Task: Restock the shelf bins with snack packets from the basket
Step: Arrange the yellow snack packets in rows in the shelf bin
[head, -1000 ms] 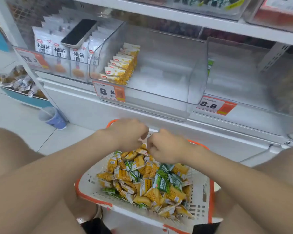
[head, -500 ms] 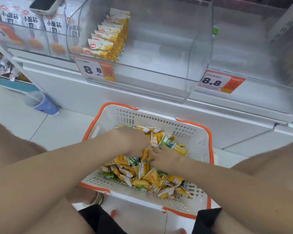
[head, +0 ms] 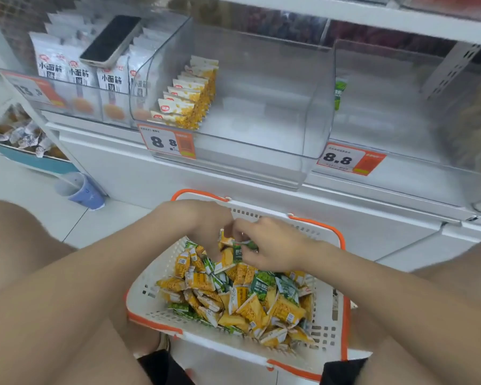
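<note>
Orange-trimmed basket (head: pixel 147 298) heaped with snack packets (head: pixel 242 301), both hands over it

White perforated plastic forms the basket's walls. It sits on the floor between the person's knees, right in front of the shelf. The heap inside is a mix of yellow and green packets, lying loose at every angle. The right hand (head: pixel 270 245) hangs over the far part of the heap, thumb and fingertips pinching a green packet (head: pixel 238 252) just above the pile. The left hand (head: pixel 203 226) is just beside it, knuckles up, fingers curled down toward the packets. A yellow one lies against its fingertips, but I cannot tell whether the fingers grip it. The two hands nearly touch.

Three clear bins stand on the shelf above. The middle bin (head: pixel 314 112) holds a row of yellow packets (head: pixel 188 104) standing on edge against its left wall, and an orange-and-white price tag (head: pixel 167 141) reading 8.8 hangs on its front. The right bin (head: pixel 400 129) shows one green-wrapped pack (head: pixel 340 91) at its left wall, with a second 8.8 tag (head: pixel 350 159) below. The left bin (head: pixel 67 107) holds tall white packets (head: pixel 53 65), and a dark-screened phone (head: pixel 110 41) lies tilted on top of them. A blue cup (head: pixel 82 190) stands on the floor tiles at the left, near the shelf's foot
</note>
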### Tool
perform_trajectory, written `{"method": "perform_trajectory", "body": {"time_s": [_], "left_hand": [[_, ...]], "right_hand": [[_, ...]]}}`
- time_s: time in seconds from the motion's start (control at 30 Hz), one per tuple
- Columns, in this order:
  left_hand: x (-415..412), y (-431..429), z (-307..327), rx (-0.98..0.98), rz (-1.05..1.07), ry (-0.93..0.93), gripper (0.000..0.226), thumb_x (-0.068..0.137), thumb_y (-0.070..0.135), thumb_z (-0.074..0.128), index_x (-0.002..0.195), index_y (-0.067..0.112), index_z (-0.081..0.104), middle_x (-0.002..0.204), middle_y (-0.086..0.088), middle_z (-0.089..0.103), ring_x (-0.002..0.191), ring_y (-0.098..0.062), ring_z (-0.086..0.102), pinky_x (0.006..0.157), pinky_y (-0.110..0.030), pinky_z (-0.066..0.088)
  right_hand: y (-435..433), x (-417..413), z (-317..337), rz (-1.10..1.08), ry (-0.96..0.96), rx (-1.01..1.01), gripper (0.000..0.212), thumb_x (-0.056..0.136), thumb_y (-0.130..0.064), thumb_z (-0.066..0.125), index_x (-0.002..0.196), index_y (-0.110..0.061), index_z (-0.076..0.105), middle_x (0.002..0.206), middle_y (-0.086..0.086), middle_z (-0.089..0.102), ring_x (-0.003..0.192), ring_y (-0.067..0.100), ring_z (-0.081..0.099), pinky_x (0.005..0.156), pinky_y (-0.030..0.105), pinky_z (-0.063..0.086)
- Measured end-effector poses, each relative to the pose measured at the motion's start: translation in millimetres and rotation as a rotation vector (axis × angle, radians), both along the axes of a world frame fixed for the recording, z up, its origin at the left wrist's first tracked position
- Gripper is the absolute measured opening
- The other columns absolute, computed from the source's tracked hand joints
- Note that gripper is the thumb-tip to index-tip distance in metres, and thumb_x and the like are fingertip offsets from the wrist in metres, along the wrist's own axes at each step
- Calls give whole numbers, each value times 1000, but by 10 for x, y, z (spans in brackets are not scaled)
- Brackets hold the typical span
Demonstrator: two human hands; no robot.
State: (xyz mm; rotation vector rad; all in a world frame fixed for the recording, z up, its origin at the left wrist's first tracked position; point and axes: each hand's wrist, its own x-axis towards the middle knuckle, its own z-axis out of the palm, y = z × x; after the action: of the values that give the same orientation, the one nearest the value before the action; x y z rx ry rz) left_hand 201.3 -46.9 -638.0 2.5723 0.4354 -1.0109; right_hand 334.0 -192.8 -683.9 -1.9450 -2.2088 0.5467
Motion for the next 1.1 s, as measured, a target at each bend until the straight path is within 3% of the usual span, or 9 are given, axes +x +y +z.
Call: {"method": "perform_trajectory", "body": {"time_s": [0.1, 0.2, 0.27, 0.4, 0.63, 0.73, 0.8, 0.9, 1.1], "left_hand": [[-69, 31, 364, -233, 163, -146, 60, 76, 50, 89, 123, 21, 66, 112, 2, 75, 103, -17, 71, 96, -41, 56], [-100, -45, 730, -564, 413, -432, 22, 85, 23, 87, 100, 12, 75, 94, -9, 78, 84, -18, 77, 80, -35, 63], [-83, -74, 932, -689, 539, -600, 25, 87, 16, 82, 105, 1, 72, 94, -18, 77, 84, -27, 79, 79, -39, 65], [48, -118, 1109, -683, 612, -930, 9, 92, 15, 76, 96, 7, 73, 83, -13, 76, 64, -25, 72, 61, -33, 62], [422, -226, 1063, -647, 615, -1099, 20, 95, 18, 74, 106, 1, 73, 80, -15, 75, 53, -23, 62, 48, -32, 53], [604, -271, 1032, -535, 650, -1204, 18, 90, 27, 82, 99, 13, 74, 73, -4, 73, 51, -20, 61, 47, -29, 47], [727, -297, 976, -286, 602, -1326, 16, 88, 35, 83, 95, 26, 71, 76, 8, 72, 55, -14, 63, 56, -28, 48], [911, -335, 916, 75, 406, -1405, 14, 93, 45, 70, 98, 32, 65, 89, 15, 65, 73, -8, 60, 74, -37, 53], [1255, -354, 773, 269, 96, -1205, 33, 100, 50, 56, 127, 31, 58, 136, -1, 38, 96, -23, 53, 83, -42, 51]], "right_hand": [[-35, -36, 443, -192, 168, 303, 22, 86, -33, 62, 108, -29, 60, 52, -7, 49, 48, 9, 49, 52, 38, 50], [-58, -64, 841, -325, 330, 656, 19, 87, -23, 73, 106, -24, 71, 55, -10, 55, 50, 11, 56, 53, 33, 50], [-53, -52, 1051, -475, 504, 764, 20, 89, -21, 76, 108, -21, 69, 61, -3, 60, 53, 14, 57, 54, 28, 47], [-47, 70, 1276, -689, 836, 726, 15, 91, -29, 78, 97, -19, 69, 77, 4, 71, 71, 25, 67, 61, 31, 53], [-79, 253, 1441, -744, 962, 650, 9, 98, -25, 70, 100, -17, 74, 78, 1, 75, 63, 7, 63, 60, 23, 48], [-44, 401, 1522, -851, 953, 703, 14, 100, -27, 66, 96, -18, 74, 79, 0, 75, 65, 7, 64, 63, 28, 49], [5, 592, 1544, -998, 877, 767, 23, 99, -38, 59, 91, -19, 71, 78, -3, 75, 71, 14, 67, 68, 36, 52], [124, 1035, 1524, -1186, 795, 775, 18, 99, -35, 60, 84, -25, 61, 58, -18, 63, 60, 11, 56, 64, 32, 45], [524, 1953, 1281, -1337, 454, 461, 21, 89, -26, 69, 83, -7, 65, 78, 6, 62, 78, 30, 58, 64, 30, 40]]}}
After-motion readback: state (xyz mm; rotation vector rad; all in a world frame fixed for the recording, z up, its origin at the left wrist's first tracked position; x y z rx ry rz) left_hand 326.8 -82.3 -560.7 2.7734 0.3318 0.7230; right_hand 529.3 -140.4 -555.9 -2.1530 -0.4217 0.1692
